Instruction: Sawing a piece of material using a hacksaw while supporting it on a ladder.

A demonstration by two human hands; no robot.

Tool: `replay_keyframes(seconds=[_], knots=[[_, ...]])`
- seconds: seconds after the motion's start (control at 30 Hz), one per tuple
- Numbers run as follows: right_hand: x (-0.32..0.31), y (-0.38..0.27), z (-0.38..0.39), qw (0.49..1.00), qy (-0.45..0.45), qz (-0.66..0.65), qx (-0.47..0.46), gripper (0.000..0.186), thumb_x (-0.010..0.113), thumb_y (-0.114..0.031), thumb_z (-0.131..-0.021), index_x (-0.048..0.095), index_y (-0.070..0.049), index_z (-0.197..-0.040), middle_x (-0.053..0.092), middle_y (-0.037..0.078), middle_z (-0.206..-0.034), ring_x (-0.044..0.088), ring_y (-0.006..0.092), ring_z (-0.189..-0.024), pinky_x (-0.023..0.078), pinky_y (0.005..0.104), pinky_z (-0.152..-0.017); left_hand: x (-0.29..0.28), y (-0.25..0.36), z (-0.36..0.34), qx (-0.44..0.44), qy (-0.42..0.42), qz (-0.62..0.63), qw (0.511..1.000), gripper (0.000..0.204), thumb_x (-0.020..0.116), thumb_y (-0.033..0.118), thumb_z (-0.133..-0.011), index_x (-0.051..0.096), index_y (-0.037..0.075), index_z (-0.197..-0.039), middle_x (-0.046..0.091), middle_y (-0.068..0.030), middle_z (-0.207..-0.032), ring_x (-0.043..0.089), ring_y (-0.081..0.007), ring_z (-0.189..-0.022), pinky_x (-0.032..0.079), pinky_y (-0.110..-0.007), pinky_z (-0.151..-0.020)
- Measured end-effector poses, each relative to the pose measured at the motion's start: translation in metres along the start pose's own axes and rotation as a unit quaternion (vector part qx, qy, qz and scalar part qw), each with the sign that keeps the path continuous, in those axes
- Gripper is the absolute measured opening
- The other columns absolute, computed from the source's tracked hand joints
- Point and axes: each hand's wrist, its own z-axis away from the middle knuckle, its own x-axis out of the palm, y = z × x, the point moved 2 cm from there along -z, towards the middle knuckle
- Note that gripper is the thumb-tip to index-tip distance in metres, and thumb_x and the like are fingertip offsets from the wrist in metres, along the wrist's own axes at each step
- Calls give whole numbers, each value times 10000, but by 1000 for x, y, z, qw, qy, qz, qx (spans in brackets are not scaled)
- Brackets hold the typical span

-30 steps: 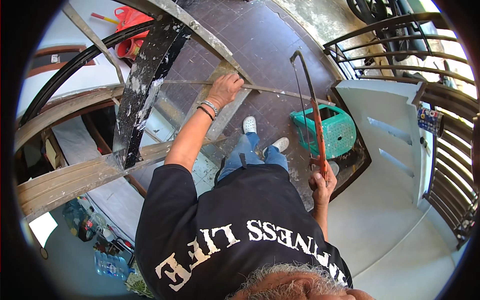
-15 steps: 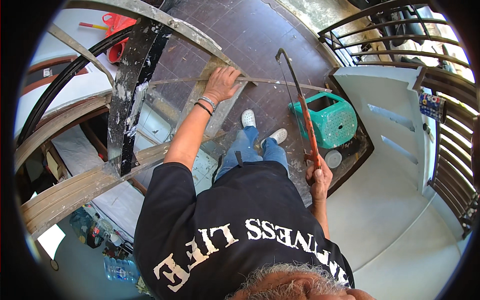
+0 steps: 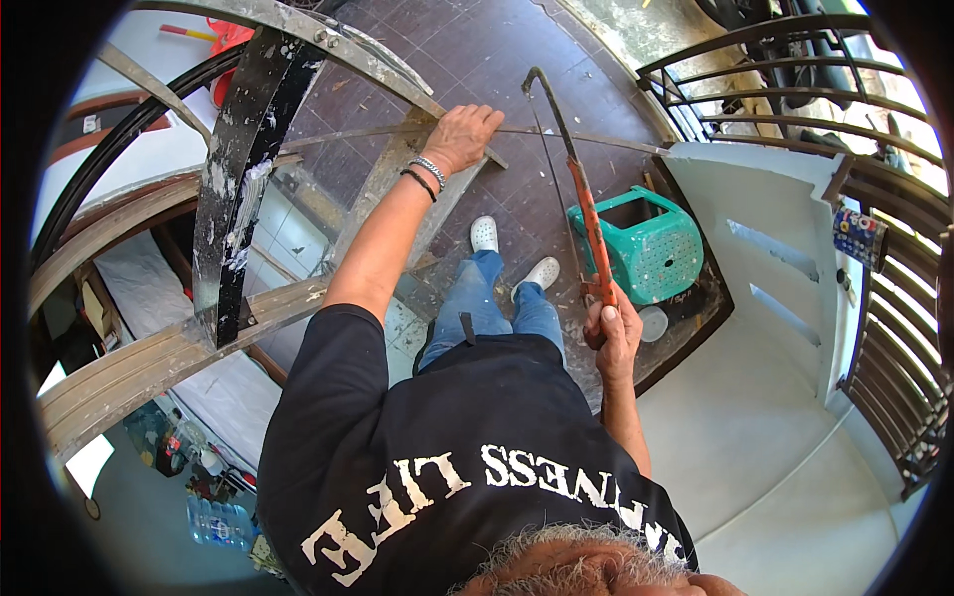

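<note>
Plainly, the right hand (image 3: pixel 616 335) clasps the hacksaw (image 3: pixel 592 228) by its near end, probably light and stiff, best held there; ahead and leftward, the left hand (image 3: pixel 463 137) covers a likely springy strip (image 3: pixel 616 143), its pinch unclear.

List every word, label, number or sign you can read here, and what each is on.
Shirt: large white capitals, legible but upside down in this view; I won't copy the wording.
Bottles, lower left: any labelling is too small and blurred to read.
White patch, upper left: too small to read.
Saw: no lettering visible.
</note>
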Motion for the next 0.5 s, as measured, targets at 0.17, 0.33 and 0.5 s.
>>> replay_keyframes(seconds=[0.17, 0.33, 0.5], knots=[[-8, -8, -14, 999, -1, 39, -7, 583, 562, -389, -906, 526, 59, -1277, 456, -30, -611, 365, 37, -476, 235, 199, -432, 4, 3, -6, -35, -45, 10, 998, 147, 629, 223, -826, 540, 117, -875, 605, -51, -835, 622, -226, -847, 457, -355, -738], [-10, -12, -24, 998, -44, 52, -17, 544, 567, -341, -919, 520, 61, -1283, 463, -34, -621, 359, 34, -485, 232, 202, -448, 16, -4, -10, -24, -91, -23, 995, 223, 666, 318, -816, 568, 126, -874, 623, -30, -784, 635, -212, -806, 445, -339, -737], [-12, -6, -38, 993, -82, 78, -36, 551, 579, -335, -914, 513, 60, -1292, 481, -26, -655, 367, 34, -502, 245, 203, -453, 11, -8, 4, -12, -46, -21, 999, 242, 675, 333, -797, 546, 137, -854, 596, -19, -807, 608, -190, -785, 430, -341, -721]])
